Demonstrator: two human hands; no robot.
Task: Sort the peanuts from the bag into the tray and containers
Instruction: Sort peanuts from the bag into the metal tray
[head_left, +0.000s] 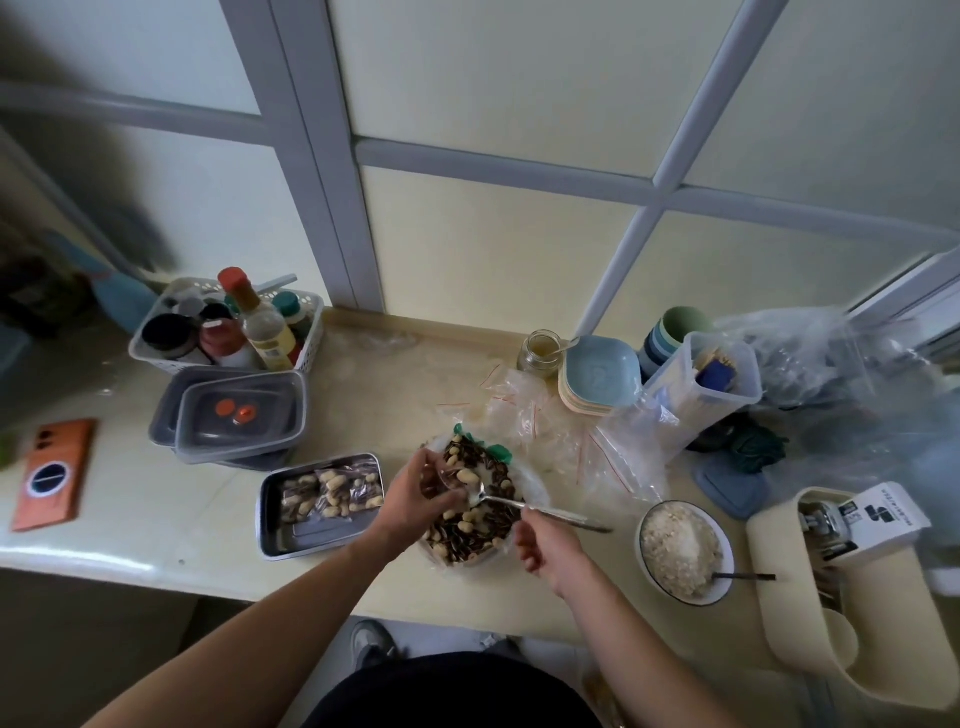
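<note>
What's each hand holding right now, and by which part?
Right hand grips the metal spoon by its handle; left hand curls over the peanut bag, hold unclear.

Two bare forearms are in shot, uncovered right up to the wrists, and the left hand (415, 493) and right hand (545, 545) are bare too. Below the front edge of the worktop (208, 519) a dark, near-black garment (452, 691) fills the middle, its top outline rounded. Just left of it, under that same edge, there's one grey shoe (371, 644) with paler trim.
</note>
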